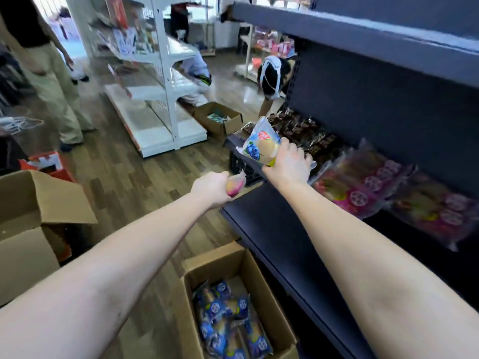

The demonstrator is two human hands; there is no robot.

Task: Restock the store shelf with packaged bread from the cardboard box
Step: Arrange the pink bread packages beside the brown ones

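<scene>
My right hand [287, 164] grips a blue-and-white packaged bread [261, 145] with a blueberry picture, held over the left end of the dark shelf [272, 229]. My left hand [211, 189] grips a pink-and-yellow bread package [236, 186], just left of the shelf's front edge; most of that package is hidden by my fingers. On the floor below stands the open cardboard box [272, 299], with several blue bread packages [225, 320] inside. Pink bread packages [363, 185] lie on the shelf to the right of my right hand.
Dark brown snack packs [305, 130] line the shelf's far end. A second shelf board [363, 35] hangs overhead. More cardboard boxes [31, 216] stand at left, another box [220, 120] by a white rack [160, 99]. People [51, 73] stand and bend in the aisle.
</scene>
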